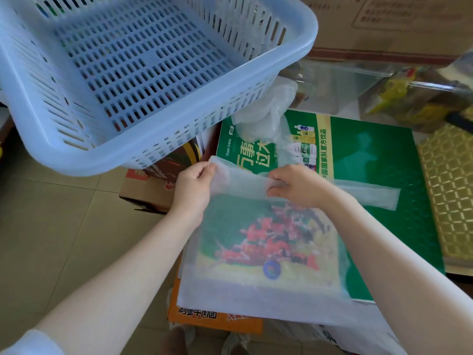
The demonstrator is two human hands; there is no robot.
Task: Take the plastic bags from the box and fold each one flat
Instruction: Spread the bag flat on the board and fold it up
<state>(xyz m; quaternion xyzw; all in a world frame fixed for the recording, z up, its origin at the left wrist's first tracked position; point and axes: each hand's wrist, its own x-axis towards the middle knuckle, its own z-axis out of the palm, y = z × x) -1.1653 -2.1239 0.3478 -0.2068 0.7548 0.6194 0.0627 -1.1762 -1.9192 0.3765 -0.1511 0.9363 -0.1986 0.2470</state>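
I hold a thin white plastic bag (256, 252) spread over the green box (384, 175) in front of me. The bag is half transparent, so the red and yellow picture on the box shows through it. My left hand (192, 185) pinches the far left corner of the bag: the thumb and the curled fingers close on the edge, and the corner stands up a little above my knuckles. My right hand (297, 185) grips the same far edge more to the middle, with the fingers (275, 192) bent down over a folded strip of the bag (the strip goes on to the right, past my hand, and lies flat on the green lid). The rest of the bag lies under both my wrists and hangs toward me over the near edge of the box. A second, crumpled clear bag (263, 111) lies at the far end of the box, apart from my hands. A pale blue slotted basket (153, 73) sits to the far left, above an orange carton (215, 321) and the tiled floor (64, 226).
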